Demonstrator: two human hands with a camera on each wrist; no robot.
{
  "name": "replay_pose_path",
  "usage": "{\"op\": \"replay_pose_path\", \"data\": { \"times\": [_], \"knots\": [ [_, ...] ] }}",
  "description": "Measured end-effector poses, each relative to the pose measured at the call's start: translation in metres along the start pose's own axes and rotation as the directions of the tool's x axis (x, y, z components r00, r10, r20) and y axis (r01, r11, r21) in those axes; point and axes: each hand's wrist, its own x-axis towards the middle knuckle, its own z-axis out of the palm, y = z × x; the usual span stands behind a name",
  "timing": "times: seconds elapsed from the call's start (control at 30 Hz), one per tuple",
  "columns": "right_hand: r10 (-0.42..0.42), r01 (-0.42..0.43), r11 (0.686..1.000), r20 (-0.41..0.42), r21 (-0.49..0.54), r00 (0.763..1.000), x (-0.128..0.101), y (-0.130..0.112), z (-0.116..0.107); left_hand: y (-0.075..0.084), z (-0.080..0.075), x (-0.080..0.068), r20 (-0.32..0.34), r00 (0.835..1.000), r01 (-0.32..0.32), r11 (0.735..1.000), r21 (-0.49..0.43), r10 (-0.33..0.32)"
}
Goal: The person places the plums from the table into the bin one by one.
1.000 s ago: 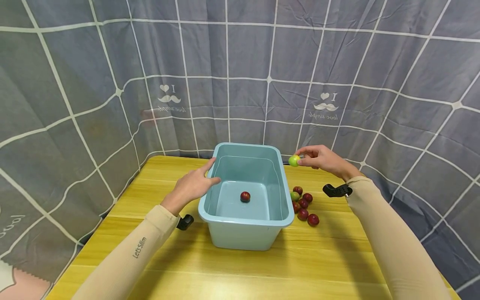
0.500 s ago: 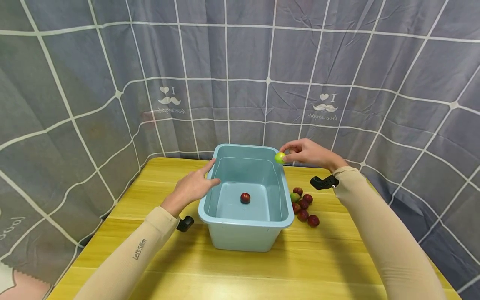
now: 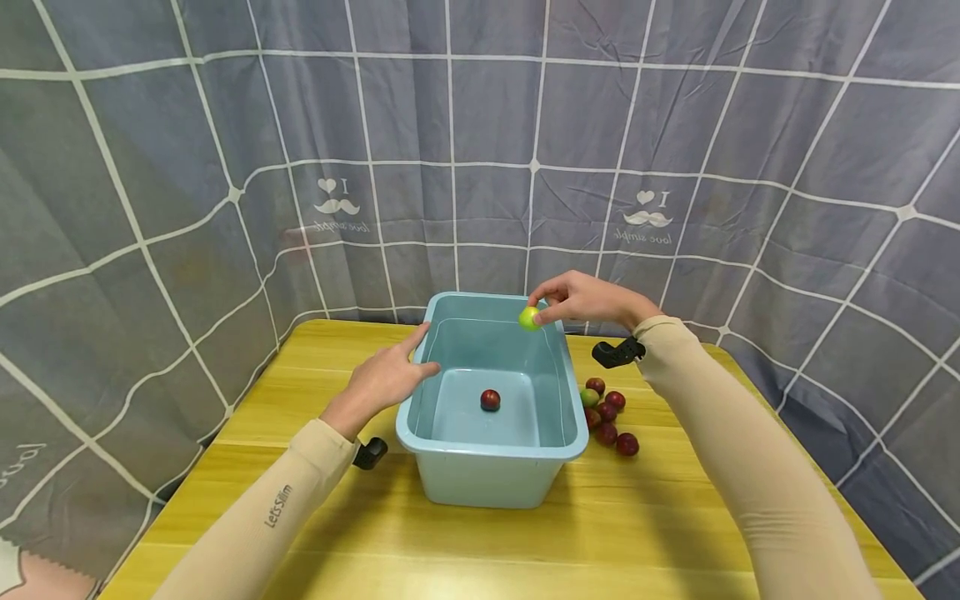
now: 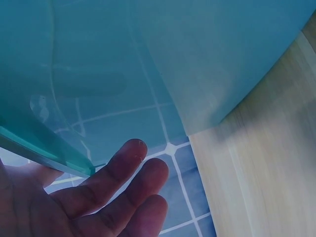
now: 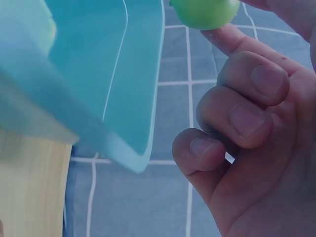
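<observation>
**Green fruit over the far right corner of the tub**

We held the green fruit (image 3: 529, 317) pinched between thumb and fingertips of our right hand (image 3: 583, 300), poised above the far right corner of the blue tub (image 3: 491, 450), just inside its rim. It was round, so we saw no long axis to speak of. The tub's floor lay straight below and slightly nearer to us, with one red fruit (image 3: 491, 400) resting near its middle. Our left hand (image 3: 382, 377) was flat and relaxed against the tub's left rim, fingers straight, gripping nothing; it lay well apart from the green fruit, so the right hand was plainly the nearer one. Just to the right of the tub, a small heap of fruit (image 3: 607, 414) lay on the wooden table (image 3: 645, 517), mostly red with one greenish. We saw nothing between the fruit and the tub's floor.
</observation>
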Motion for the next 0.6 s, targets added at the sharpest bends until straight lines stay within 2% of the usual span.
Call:
{"op": "replay_pose_path", "data": {
  "times": [0.2, 0.4, 0.6],
  "knots": [
    [-0.033, 0.034, 0.999, 0.049, -0.023, 0.998, 0.017, -0.008, 0.005, 0.000, 0.000, 0.000, 0.006, 1.000, -0.002, 1.000, 0.001, 0.002],
    [-0.021, 0.029, 0.997, 0.114, -0.069, 0.993, 0.031, -0.020, 0.005, 0.003, 0.000, 0.003, 0.002, 1.000, -0.006, 1.000, -0.001, 0.006],
    [-0.009, 0.022, 0.998, 0.209, -0.058, 0.978, 0.042, -0.025, 0.013, 0.003, -0.001, 0.001, 0.005, 1.000, 0.009, 1.000, -0.009, -0.008]
  ]
}}
